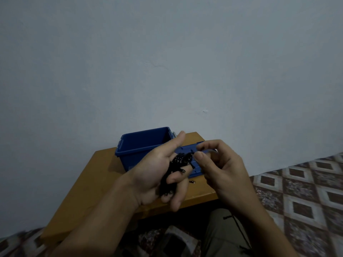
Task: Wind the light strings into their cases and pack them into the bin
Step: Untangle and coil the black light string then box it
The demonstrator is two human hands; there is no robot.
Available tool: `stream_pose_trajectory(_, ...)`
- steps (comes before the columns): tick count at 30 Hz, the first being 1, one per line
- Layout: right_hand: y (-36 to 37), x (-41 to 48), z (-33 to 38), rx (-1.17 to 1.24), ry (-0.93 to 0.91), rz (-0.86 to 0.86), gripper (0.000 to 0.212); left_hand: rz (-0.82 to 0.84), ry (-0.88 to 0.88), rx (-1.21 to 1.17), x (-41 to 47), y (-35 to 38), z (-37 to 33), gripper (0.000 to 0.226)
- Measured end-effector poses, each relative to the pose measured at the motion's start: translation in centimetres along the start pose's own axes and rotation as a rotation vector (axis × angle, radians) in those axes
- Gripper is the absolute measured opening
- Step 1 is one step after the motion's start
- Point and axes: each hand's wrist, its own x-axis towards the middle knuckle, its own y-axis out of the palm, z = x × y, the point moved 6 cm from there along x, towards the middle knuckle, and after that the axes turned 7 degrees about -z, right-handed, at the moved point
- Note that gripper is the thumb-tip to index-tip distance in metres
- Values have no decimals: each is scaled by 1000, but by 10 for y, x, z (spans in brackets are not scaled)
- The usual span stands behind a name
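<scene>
My left hand (pixel 157 169) holds a black light string (pixel 176 167) wound into a bundle around its fingers, palm turned up above the table. My right hand (pixel 219 167) pinches the loose end of the string between thumb and forefinger, just right of the bundle. Behind my hands an open blue bin (pixel 141 145) stands on the wooden table (pixel 89 182), and its blue lid (pixel 187 149) lies flat to the right of it, partly hidden by both hands. A small bulb end (pixel 192 182) of the string hangs just above the tabletop.
The low table stands against a pale wall (pixel 167 62). A patterned floor covering (pixel 306 191) spreads to the right and below. My knee in khaki trousers (pixel 222 234) is close to the table's front edge.
</scene>
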Motion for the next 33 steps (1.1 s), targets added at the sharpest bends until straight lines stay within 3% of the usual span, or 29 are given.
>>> stream_pose_trajectory(10, 4, -1, -4, -33, -6, 12, 8, -17, 30, -119, -6, 1, -7, 52)
stream_pose_trajectory(15, 5, -1, -7, -94, 1, 24, 12, 5, 66, -226, -5, 3, -14, 58)
stream_pose_trajectory(21, 0, 0, -27, -93, 149, -42, 14, 7, 97, -351, 1, 1, -16, 59)
stream_pose_trajectory(25, 1, 0, -27, -129, 136, -10, 21, 43, 136, -464, 3, 2, -20, 71)
stream_pose_trajectory(33, 4, 0, -29, -117, 125, 32, 9, 97, 238, -629, 6, -1, -29, 92)
